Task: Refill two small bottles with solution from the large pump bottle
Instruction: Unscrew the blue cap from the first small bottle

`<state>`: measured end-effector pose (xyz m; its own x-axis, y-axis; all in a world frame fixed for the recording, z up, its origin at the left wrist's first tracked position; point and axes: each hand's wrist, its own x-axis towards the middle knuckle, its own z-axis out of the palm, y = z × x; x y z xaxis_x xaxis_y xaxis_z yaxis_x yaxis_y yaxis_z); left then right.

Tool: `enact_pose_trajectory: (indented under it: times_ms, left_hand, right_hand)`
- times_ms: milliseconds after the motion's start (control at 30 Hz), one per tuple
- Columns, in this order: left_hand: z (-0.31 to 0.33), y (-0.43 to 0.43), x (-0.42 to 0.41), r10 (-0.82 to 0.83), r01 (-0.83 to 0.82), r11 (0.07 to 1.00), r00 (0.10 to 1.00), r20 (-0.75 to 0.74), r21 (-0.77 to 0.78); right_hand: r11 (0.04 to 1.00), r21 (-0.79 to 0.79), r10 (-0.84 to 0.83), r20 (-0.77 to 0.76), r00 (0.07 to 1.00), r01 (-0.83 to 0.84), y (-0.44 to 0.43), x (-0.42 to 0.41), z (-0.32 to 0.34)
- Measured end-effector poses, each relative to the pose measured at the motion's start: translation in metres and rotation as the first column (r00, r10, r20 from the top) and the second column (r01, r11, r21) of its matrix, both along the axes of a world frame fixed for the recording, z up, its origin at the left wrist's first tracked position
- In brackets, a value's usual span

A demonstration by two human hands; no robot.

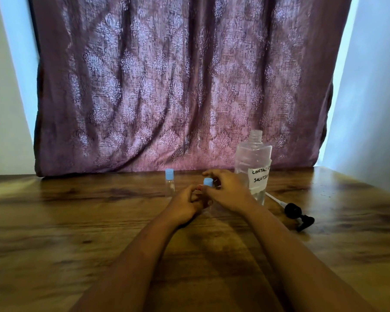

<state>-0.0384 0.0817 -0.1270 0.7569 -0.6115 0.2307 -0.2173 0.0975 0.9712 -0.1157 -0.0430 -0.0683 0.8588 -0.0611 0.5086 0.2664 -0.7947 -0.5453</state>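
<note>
A: What is nearest to the camera?

B: Two bare forearms come up from the lower edge of the frame over the wooden table (77,233). They meet near the centre.

A: And the hands?

B: The left hand (185,204) is curled around the body of a small clear bottle (206,204), which is mostly hidden between the two hands. The right hand (227,192) has its fingertips on the blue cap (208,182) of this bottle, pinching it from above. I cannot tell if the cap is tight or loose.

A: What lies to the right?

B: In the right middle of the frame the black pump head (298,216) lies on its side on the table, with its thin white tube pointing up-left, toward the large bottle.

A: Where is this large bottle?

B: The large clear bottle (253,163) stands upright just behind the right hand, its neck open. A white label with handwritten words is on it, and some clear liquid shows in the low part.

A: And the other small one?

B: The second small bottle (169,183) stands upright left of the hands, apart from them, with its blue cap on. Behind everything hangs a purple patterned curtain (178,86).
</note>
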Motion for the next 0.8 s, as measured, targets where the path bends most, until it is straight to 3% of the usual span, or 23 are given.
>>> enact_pose_trajectory:
  times_ms: [100,300,500,700,800]
  left_hand:
    - [0.001,-0.001,-0.002,0.001,-0.001,1.000,1.000,0.028,0.010]
    - [0.005,0.002,-0.006,0.007,-0.008,1.000,0.999,0.047,0.017]
    - [0.004,0.002,-0.006,0.033,-0.038,0.998,0.995,0.089,0.054]
    - [0.004,0.003,-0.003,0.024,-0.027,0.998,0.998,0.052,0.056]
    - [0.005,0.005,-0.004,0.024,-0.029,0.997,0.998,0.063,0.067]
  right_hand:
    - [0.995,-0.088,-0.045,0.058,0.997,0.050,-0.001,0.000,0.000]
    - [0.992,0.072,0.108,-0.049,0.993,-0.105,-0.001,-0.006,0.006]
    - [0.985,-0.169,-0.041,-0.009,0.999,0.039,-0.001,-0.006,0.001]
    - [0.997,0.062,0.041,0.151,0.988,-0.051,-0.005,-0.016,0.020]
    - [0.996,0.001,0.087,-0.001,0.996,-0.087,-0.011,-0.020,0.026]
